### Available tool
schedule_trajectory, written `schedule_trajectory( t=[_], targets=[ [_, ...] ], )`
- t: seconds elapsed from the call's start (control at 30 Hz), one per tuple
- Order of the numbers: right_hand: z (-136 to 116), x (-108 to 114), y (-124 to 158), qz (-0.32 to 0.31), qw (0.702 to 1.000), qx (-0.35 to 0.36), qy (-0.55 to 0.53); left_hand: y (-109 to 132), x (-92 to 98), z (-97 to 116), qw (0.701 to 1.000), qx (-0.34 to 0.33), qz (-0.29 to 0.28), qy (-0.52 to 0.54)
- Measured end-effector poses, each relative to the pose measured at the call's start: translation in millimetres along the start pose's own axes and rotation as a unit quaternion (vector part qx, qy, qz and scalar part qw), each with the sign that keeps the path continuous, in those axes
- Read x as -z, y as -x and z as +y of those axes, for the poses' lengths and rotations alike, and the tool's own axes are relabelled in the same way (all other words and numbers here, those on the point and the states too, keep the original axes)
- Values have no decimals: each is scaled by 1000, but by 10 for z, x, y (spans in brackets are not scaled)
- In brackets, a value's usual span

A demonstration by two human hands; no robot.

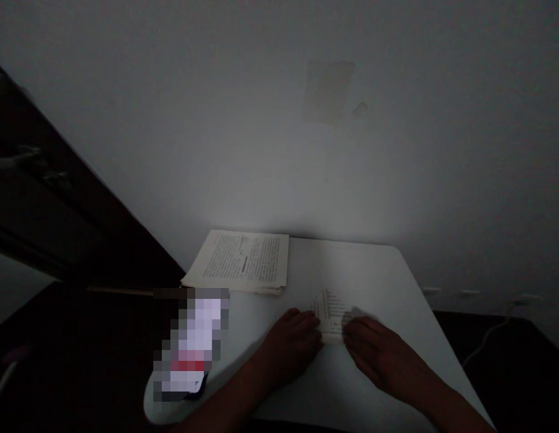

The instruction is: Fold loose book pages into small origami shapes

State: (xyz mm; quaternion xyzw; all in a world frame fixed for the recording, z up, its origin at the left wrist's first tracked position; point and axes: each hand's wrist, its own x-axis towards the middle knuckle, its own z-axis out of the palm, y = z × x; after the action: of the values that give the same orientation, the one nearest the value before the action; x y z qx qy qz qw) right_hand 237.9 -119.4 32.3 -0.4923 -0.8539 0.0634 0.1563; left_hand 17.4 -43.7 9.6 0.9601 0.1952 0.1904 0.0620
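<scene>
I see left hand (293, 341) and right hand (375, 347), fingers holding folded paper (332, 320) by opposite edges, likely to flatten folds.

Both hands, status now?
Left hand: fingers curled at the left edge of the pointed, folded white printed paper; grip or press, cannot tell.
Right hand: fingers bent at its right edge; grip cannot be told either.

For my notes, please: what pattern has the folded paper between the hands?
The folded paper is pale with dark printed lines; head view.
</scene>
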Motion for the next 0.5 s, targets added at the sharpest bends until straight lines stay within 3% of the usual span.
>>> schedule_trajectory(
  t=[0.13,0.3,0.5],
  targets=[
    [19,45,-41,-26,999,-24,-20,5,-16,-33,999,11,-4,31],
    [51,114,-167,-77,988,-122,-61,-56,85,-49,992,62,-39,100],
    [117,53,-282,-70,950,-238,-187,-165,202,19,987,104,-65,106]
  ],
)
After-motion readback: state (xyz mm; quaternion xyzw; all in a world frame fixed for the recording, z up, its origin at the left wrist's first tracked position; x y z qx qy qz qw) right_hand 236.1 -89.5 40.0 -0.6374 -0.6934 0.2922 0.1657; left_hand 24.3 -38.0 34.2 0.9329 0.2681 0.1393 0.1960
